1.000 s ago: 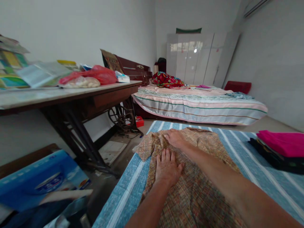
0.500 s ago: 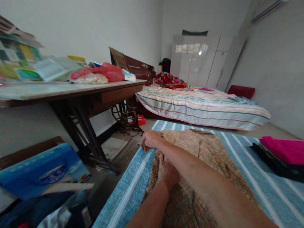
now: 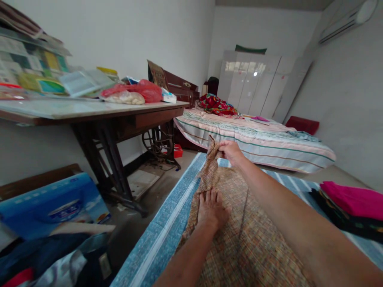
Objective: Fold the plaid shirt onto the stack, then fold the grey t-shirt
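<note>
A brown checked garment [image 3: 257, 223] lies spread on a blue-and-white striped cloth [image 3: 161, 227]. My right hand [image 3: 229, 151] pinches a narrow part of it, perhaps a sleeve, and holds this up above the far end. The lifted part runs down toward my left hand [image 3: 213, 210], which rests palm down near the garment's left edge. Its fingers lie on the fabric, slightly bent and pointing away from me. I cannot make out the garment's near end, as it runs out of view at the bottom.
On the right is a folded stack of clothes [image 3: 353, 201], pink on top. A sewing-machine table [image 3: 125, 113] loaded with bags stands at left. Below it are a blue box [image 3: 66, 203] and dark clothes [image 3: 50, 255]. Beyond lies a bed [image 3: 254, 143].
My right hand has moved up and to the right, lifting the narrow part of the garment off the left edge. My left hand stays in nearly the same place, its fingers now flatter.
</note>
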Motion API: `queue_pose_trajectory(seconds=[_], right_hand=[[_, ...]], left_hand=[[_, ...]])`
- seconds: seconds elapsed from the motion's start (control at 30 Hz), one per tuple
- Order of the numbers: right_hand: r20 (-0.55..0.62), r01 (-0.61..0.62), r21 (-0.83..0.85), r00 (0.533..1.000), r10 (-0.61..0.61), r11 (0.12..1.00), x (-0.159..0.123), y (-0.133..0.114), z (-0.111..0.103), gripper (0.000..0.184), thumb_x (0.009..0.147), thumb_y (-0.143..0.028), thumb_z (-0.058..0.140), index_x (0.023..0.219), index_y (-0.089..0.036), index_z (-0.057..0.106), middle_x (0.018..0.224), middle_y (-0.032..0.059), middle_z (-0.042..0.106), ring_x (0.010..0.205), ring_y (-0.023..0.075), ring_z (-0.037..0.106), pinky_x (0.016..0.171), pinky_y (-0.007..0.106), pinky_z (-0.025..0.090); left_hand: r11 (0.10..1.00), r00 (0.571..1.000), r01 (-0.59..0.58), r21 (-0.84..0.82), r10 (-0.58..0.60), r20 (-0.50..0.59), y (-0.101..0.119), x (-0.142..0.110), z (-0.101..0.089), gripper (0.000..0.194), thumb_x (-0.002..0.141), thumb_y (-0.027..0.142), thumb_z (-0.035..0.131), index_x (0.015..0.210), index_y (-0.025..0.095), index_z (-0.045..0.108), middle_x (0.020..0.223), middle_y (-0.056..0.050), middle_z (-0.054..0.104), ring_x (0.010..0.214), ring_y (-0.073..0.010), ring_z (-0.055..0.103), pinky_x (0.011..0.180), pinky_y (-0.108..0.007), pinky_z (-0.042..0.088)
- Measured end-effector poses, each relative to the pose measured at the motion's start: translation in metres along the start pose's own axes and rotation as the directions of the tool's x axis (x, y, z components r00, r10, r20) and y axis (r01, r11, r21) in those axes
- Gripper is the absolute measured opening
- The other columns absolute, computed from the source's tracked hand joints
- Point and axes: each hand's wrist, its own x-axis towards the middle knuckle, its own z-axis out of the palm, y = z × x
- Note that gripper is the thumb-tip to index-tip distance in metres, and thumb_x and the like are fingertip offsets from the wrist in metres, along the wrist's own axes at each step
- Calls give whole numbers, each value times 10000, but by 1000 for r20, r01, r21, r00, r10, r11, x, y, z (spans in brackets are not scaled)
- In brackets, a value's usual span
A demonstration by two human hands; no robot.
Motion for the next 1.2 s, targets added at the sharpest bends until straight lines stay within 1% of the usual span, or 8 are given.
queue_pose_trajectory(seconds=[0.23, 0.37, 0.47, 0.6, 0.77, 0.93, 1.07, 1.2], right_hand=[[43, 7, 76, 999, -10, 997, -22, -13, -48, 175, 515, -225, 554, 685, -185, 545, 601, -39, 568, 532, 115, 539, 520, 220, 457], [103, -49, -98, 993, 59, 994, -52, 15, -78, 172, 540, -288, 584, 673, -179, 585, 559, -35, 555, 492, 111, 496, 486, 219, 398], [110, -90, -296, 986, 127, 951, -72, 44, -90, 203, 632, -357, 580, 706, -174, 628, 565, -17, 578, 505, 124, 511, 479, 222, 373], [95, -91, -568, 980, 174, 818, -83, 73, -80, 258, 743, -402, 558, 754, -171, 671, 699, 30, 655, 679, 174, 608, 607, 254, 440], [29, -97, -811, 978, 205, 577, -80, 83, -49, 464, 702, -366, 697, 1113, -157, 640, 1106, 138, 643, 1063, 288, 575, 891, 365, 422], [-85, -204, -899, 949, 302, 388, -74, 81, -31, 270, 699, -245, 702, 937, -117, 694, 1020, 196, 662, 1021, 338, 603, 849, 422, 459], [-119, -234, -895, 946, 301, 379, -68, 77, -31, 178, 764, -251, 669, 892, -128, 681, 992, 151, 675, 982, 279, 625, 829, 413, 478], [-106, -228, -860, 955, 277, 457, -67, 71, -41, 110, 768, -247, 698, 740, -155, 645, 850, 80, 680, 899, 222, 637, 803, 369, 480]], left_hand=[[1000, 999, -21, 8, 22, -34, 1, -2, -5, 661, 885, 574, 295, 1353, 135, 452, 1437, -160, 394, 1320, -322, 310, 1072, -528, 179], [1000, 1000, -13, 19, 13, -10, 2, -2, -7, 675, 879, 577, 311, 1365, 126, 437, 1430, -160, 406, 1293, -338, 339, 1057, -543, 188], [999, 1000, -22, 41, 22, 4, 4, -3, -11, 631, 885, 563, 304, 1270, 123, 542, 1305, -172, 528, 1232, -339, 408, 1043, -550, 202], [998, 1000, -25, 62, 24, 13, 5, -4, -14, 581, 895, 533, 298, 1168, 128, 614, 1247, -180, 560, 1205, -337, 434, 1031, -550, 218], [997, 999, -31, 67, 31, -10, 4, -3, -12, 567, 889, 548, 312, 1129, 144, 630, 1219, -167, 574, 1190, -335, 441, 1027, -548, 222], [997, 999, -29, 77, 31, -20, 3, -3, -11, 575, 886, 564, 314, 1126, 144, 625, 1192, -155, 586, 1174, -326, 448, 1030, -540, 219], [995, 1000, -26, 93, 25, 11, 4, -2, -13, 581, 893, 561, 291, 1120, 143, 625, 1190, -155, 585, 1170, -321, 451, 1036, -536, 207], [996, 999, -35, 85, 34, 7, 3, -2, -16, 584, 882, 572, 309, 1103, 134, 625, 1174, -162, 586, 1161, -325, 461, 1029, -530, 223]])
